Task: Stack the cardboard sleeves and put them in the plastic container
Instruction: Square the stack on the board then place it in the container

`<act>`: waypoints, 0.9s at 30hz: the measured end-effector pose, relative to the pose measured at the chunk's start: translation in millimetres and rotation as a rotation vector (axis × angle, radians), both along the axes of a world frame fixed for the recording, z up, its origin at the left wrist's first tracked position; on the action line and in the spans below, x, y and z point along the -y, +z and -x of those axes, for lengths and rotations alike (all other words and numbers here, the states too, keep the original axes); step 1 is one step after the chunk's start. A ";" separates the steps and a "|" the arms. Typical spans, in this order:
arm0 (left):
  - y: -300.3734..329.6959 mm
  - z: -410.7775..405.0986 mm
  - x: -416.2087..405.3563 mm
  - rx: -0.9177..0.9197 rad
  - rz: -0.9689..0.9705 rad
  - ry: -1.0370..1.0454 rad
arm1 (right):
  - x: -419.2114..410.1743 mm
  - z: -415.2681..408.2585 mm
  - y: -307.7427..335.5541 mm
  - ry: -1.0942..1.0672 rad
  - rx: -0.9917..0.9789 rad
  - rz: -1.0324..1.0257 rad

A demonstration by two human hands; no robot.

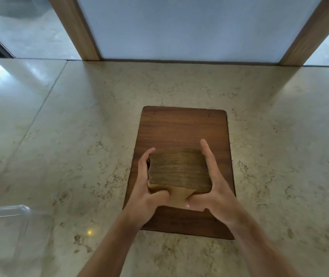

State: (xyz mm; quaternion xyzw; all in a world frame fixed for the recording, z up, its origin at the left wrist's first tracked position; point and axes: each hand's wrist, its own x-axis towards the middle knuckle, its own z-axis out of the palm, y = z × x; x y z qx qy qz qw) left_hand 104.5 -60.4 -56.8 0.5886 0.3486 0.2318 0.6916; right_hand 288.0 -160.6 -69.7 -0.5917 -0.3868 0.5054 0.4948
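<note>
Where both hands point(179, 188) squeeze it, sleeve stack point(178, 169) bears no legible writing.

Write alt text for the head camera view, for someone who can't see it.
Two bare hands, left hand and right hand, squeeze a stack of cardboard sleeves from both sides over a dark wooden board on a stone countertop. A clear plastic container sits at lower left.

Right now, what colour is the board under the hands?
Dark brown wood grain on the wooden board, seen in the head view.
</note>
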 end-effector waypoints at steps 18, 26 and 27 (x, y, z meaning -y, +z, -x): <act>136.8 116.3 -22.9 -0.129 0.375 0.251 | -59.0 104.9 129.4 0.385 0.086 0.272; 158.1 183.2 -35.3 -0.103 0.395 0.255 | -81.5 154.9 154.5 0.524 0.028 0.385; 158.0 190.4 -37.7 -0.079 0.423 0.276 | -82.9 163.8 154.6 0.507 0.015 0.392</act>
